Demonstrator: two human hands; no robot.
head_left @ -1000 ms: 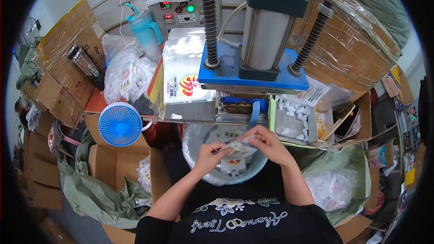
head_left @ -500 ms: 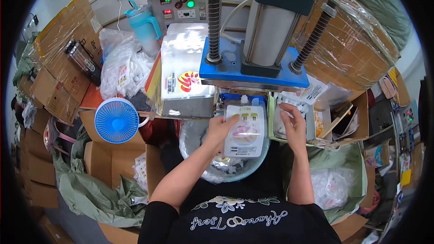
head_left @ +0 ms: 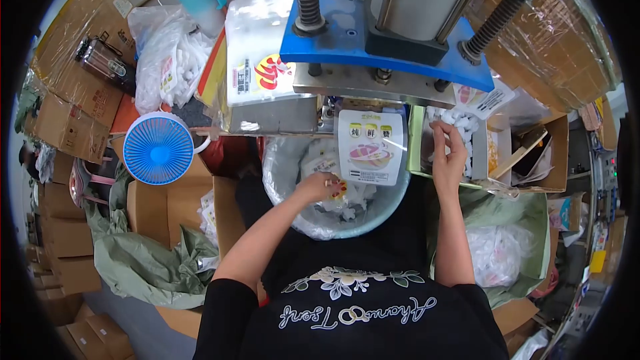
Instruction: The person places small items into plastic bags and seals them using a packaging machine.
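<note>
My left hand (head_left: 321,187) is over the basin (head_left: 383,217), its fingers loosely apart beside clear printed pouches (head_left: 323,160) lying in it. A flat pouch (head_left: 372,148) with green and pink print hangs at the press, below its metal plate, with neither hand on it. My right hand (head_left: 449,153) is raised at the green-edged box (head_left: 416,140), fingers bent and slightly apart next to small white pieces (head_left: 463,123). Nothing can be made out between its fingers.
The press (head_left: 380,47) with its blue plate stands ahead. A stack of printed film pouches (head_left: 257,47) lies to its left. A blue fan (head_left: 159,149), a cardboard box (head_left: 163,203) and a bottle (head_left: 107,63) are at the left. A lined box (head_left: 493,253) stands at the right.
My left hand has let go of the spouted pouch and moved down to the basin. Another pouch now shows at the press. My right hand has moved slightly right. The view has tilted down.
</note>
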